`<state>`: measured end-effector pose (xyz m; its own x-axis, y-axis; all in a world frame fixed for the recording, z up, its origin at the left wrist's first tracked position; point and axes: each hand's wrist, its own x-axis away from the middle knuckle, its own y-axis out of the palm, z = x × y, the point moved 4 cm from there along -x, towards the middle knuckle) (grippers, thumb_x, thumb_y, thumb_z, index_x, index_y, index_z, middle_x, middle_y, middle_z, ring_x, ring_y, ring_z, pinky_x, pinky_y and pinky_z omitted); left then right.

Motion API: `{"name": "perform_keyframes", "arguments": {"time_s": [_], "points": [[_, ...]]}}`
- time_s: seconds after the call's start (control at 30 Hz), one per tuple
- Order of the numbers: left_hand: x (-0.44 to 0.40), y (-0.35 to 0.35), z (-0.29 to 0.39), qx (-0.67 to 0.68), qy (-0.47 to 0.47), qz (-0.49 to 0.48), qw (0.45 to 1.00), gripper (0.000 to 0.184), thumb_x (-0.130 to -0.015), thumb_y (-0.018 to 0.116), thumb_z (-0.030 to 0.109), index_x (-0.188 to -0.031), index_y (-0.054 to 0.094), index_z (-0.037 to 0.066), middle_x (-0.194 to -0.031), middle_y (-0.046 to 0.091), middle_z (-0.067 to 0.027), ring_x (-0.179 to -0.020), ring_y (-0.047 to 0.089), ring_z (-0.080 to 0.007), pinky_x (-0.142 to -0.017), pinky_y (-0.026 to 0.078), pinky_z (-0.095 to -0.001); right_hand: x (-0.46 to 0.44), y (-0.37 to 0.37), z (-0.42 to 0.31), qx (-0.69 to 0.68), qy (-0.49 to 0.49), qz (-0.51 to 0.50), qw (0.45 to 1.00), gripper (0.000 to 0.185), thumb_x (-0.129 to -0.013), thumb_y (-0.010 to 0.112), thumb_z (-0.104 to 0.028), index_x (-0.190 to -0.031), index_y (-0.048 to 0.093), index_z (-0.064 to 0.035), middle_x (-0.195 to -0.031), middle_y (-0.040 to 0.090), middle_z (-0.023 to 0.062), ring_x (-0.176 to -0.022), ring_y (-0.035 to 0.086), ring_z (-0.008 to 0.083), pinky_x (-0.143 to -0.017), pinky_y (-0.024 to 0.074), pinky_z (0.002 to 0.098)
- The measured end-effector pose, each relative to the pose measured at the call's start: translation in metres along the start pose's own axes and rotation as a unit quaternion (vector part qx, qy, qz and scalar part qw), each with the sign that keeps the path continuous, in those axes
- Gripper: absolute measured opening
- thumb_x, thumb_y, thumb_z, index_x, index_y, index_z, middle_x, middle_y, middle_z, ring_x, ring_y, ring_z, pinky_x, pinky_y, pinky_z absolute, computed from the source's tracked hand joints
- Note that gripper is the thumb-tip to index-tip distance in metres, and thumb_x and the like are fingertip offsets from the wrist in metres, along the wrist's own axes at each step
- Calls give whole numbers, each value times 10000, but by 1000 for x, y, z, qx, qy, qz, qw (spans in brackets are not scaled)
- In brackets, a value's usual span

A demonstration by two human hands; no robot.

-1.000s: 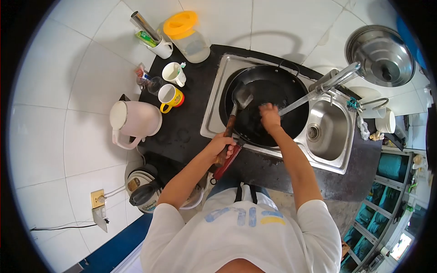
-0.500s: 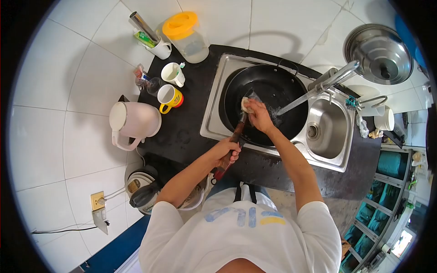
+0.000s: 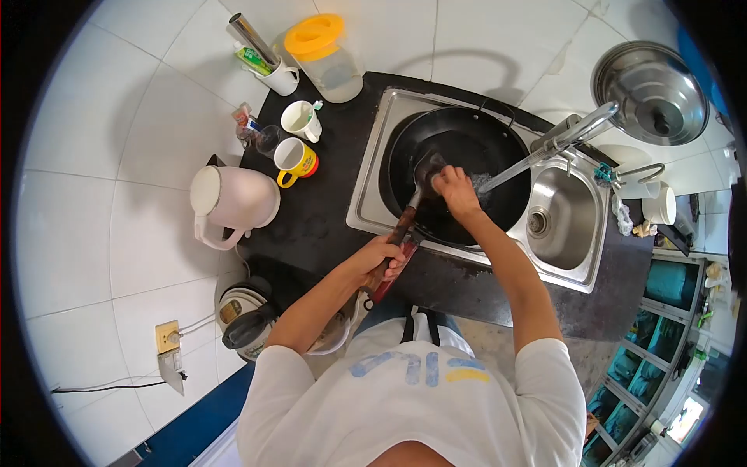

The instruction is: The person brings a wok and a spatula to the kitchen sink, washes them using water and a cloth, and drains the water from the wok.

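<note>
A large black wok (image 3: 498, 148) sits in the left basin of the steel sink (image 3: 366, 187). My left hand (image 3: 381, 261) is wrapped round the wooden handle of a spatula (image 3: 402, 224), whose dark metal blade is over the wok. A red-and-dark handle (image 3: 406, 247), apparently the wok's, runs beside it under the same hand; whether my fingers grip it too, I cannot tell. My right hand (image 3: 457, 194) is curled beside the spatula blade inside the wok. Its fingers hide the pale cloth seen in it earlier. Water runs from the faucet (image 3: 537, 156) into the wok.
To the left stand a pink kettle (image 3: 237, 201), a yellow mug (image 3: 296, 159), a white mug (image 3: 302, 121) and a yellow-lidded pitcher (image 3: 331, 70). A smaller basin (image 3: 564, 222) lies right of the wok. A steel lid (image 3: 650, 86) is at the upper right wall.
My right hand has moved slightly right and down, off the spatula blade's near end. The blade now shows, and the pale cloth is out of sight. My left hand keeps its hold.
</note>
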<state>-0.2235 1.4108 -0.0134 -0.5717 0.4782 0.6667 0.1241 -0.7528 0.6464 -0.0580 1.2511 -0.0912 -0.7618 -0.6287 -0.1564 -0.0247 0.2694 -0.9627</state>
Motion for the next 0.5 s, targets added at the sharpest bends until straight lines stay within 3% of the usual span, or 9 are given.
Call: {"name": "perform_keyframes", "arguments": {"time_s": [0.1,0.2,0.3,0.4,0.43,0.5], "points": [[12,-5,5,8,-2,9,1000,137,-816,550,7,-886,470,93,-545,445,-22,-413,449,-126,-381,332,-253,-5,-6,14,-27,129,15,991,341,-690,611,26,-1003,585,-106,-1097,490,105,-1036,490,328,-825,478,408],[18,-10,8,-6,9,25,1000,147,-798,559,16,-889,455,69,-542,455,-36,-393,444,-131,-363,345,-257,-4,12,28,-27,225,-45,973,354,-726,667,-82,-1066,573,-103,-1199,478,95,-1091,486,318,-829,487,442],[22,-15,18,-66,36,75,994,118,-837,538,45,-927,462,55,-552,462,-42,-386,444,-143,-364,352,-279,9,8,16,8,201,-101,974,557,-718,728,-191,-1233,517,-166,-1325,413,98,-1209,425,316,-905,458,485],[15,-21,26,-196,126,135,963,172,-832,582,55,-953,460,55,-578,498,-63,-407,481,-153,-379,393,-288,15,17,4,46,107,-148,982,690,-719,736,-246,-1344,447,-206,-1436,320,80,-1308,333,310,-954,421,520],[15,-21,29,-247,125,159,948,193,-829,601,59,-958,458,57,-591,510,-69,-424,499,-151,-389,401,-290,16,13,1,48,62,-222,972,698,-736,715,-262,-1372,429,-231,-1450,296,88,-1341,281,320,-982,403,514],[19,-19,38,-344,126,208,907,235,-823,640,66,-967,454,61,-618,535,-81,-458,534,-148,-409,419,-292,17,12,16,51,112,-187,975,692,-737,711,-253,-1369,431,-238,-1443,303,103,-1326,302,329,-976,412,515]]}}
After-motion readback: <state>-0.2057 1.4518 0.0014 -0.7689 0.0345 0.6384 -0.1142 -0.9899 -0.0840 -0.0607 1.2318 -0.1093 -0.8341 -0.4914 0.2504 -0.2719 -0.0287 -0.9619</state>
